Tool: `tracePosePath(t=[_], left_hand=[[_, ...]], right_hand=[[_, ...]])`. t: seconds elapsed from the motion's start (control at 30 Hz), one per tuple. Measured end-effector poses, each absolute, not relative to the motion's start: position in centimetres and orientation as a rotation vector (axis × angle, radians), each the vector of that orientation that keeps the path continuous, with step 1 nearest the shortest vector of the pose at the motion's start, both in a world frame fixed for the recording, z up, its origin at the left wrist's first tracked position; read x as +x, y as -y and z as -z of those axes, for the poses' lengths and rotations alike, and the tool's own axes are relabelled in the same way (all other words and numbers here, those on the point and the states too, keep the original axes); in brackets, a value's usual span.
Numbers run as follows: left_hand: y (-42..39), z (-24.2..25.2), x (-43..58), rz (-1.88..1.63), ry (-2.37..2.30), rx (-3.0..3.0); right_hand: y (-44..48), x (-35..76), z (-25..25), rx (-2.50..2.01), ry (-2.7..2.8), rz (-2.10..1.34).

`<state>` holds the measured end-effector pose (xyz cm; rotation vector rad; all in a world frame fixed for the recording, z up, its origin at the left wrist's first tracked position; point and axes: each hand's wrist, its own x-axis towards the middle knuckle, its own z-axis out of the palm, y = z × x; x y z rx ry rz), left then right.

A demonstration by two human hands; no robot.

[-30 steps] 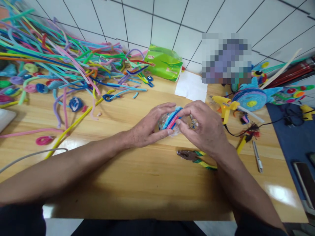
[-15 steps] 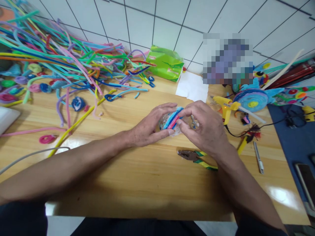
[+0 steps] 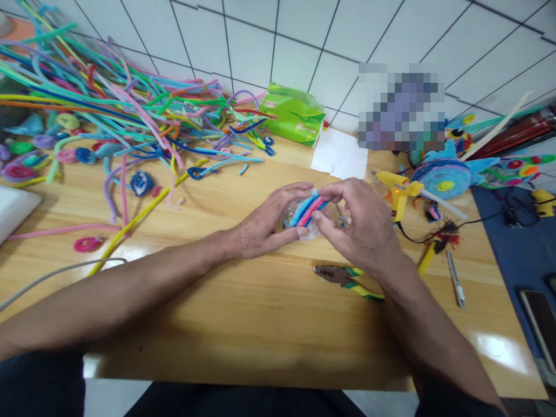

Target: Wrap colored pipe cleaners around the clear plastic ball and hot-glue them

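A small clear piece wrapped in light blue, dark blue and pink pipe-cleaner strips point(image 3: 307, 209) is between my two hands, above the middle of the wooden table. My left hand point(image 3: 271, 223) holds it from the left, thumb below and fingers above. From the right, my right hand point(image 3: 358, 223) pinches the strips at their upper right side with thumb and index finger. Small scissors point(image 3: 341, 216) lie partly behind my right fingers. Pliers with yellow and green handles point(image 3: 334, 274) rest below my right hand.
A large heap of colourful pipe cleaners point(image 3: 143, 110) covers the back left. A green packet point(image 3: 293, 113) and white paper point(image 3: 340, 153) lie at the back. To the right are a yellow glue gun point(image 3: 398, 194) with its cord, a blue fish-like craft point(image 3: 445, 178) and a cutter knife point(image 3: 456, 279).
Both hands stay in nearly the same place around the wrapped piece. My right fingertips have shifted slightly on the strips, and more of the pink strip shows. The view has moved a little.
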<state>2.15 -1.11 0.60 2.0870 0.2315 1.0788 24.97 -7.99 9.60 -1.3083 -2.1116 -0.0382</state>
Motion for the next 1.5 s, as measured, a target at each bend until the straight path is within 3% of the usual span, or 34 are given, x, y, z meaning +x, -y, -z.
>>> tracePosePath(t=[0.83, 1.5], left_hand=[[1.0, 0.0, 2.7, -1.117, -0.180, 2.145], [0.7, -0.9, 2.2, -0.915, -0.297, 2.197]], right_hand=[[8.1, 25.9, -11.0, -1.263, 2.292, -0.125], [6.4, 27.0, -10.5, -1.447, 1.502, -0.595]])
